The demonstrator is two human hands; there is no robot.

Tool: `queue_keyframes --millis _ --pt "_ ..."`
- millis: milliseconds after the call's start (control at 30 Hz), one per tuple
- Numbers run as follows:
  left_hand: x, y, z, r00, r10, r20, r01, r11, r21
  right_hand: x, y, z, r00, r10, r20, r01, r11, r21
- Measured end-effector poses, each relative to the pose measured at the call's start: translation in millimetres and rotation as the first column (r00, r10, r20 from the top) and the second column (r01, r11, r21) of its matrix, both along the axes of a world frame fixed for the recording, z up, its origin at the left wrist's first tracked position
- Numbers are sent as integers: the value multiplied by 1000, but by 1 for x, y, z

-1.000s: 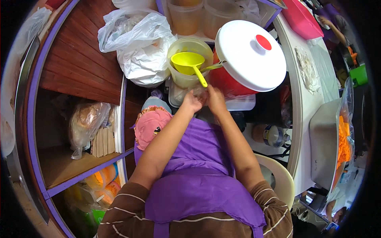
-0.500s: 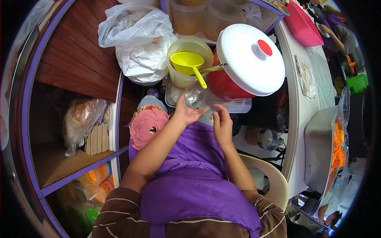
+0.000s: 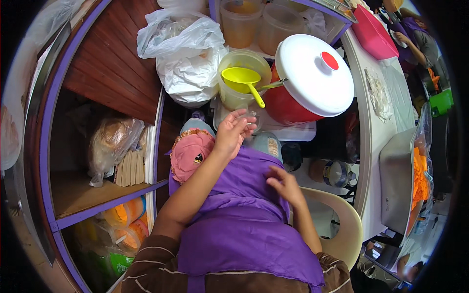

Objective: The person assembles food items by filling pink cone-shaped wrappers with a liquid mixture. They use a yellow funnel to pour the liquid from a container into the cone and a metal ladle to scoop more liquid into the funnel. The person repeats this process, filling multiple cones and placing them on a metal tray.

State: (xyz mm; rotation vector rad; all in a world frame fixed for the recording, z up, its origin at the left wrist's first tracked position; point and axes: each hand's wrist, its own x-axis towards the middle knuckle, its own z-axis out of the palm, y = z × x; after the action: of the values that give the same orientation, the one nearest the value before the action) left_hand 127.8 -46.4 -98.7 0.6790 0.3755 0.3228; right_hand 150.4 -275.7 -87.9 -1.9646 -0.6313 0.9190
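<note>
Nearest, purple apron (image 3: 244, 229) over the lap, seated on a cream plastic chair (image 3: 342, 229). Right hand (image 3: 285, 183) resting low on the apron, fingers loosely curled, holding nothing visible. Left hand (image 3: 233, 132) raised ahead of it, forearm reaching forward, palm up, fingers half closed around a small clear plastic cup or bag (image 3: 251, 119); too blurred to tell which, and seemingly empty. Just beyond, clear tub (image 3: 243, 80) with a yellow ladle (image 3: 243, 79) lying in it, untouched by either hand. Beside the tub, red pot (image 3: 288, 105) under a white lid (image 3: 313, 74), lid on. Judging by this, container in hand and nothing ladled yet; scooping and filling left. Further left, tied white plastic bags (image 3: 183, 58). Farthest, amber-filled tubs (image 3: 242, 22).
</note>
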Motion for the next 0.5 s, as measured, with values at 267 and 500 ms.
queue_keyframes --millis 267,500 --pt "-25 -21 58 957 -285 -59 288 898 334 53 90 79 936 -110 -335 291 775 560" --pt "-36 -14 57 914 -385 -130 407 861 306 49 97 79 945 -152 -289 285 815 505"
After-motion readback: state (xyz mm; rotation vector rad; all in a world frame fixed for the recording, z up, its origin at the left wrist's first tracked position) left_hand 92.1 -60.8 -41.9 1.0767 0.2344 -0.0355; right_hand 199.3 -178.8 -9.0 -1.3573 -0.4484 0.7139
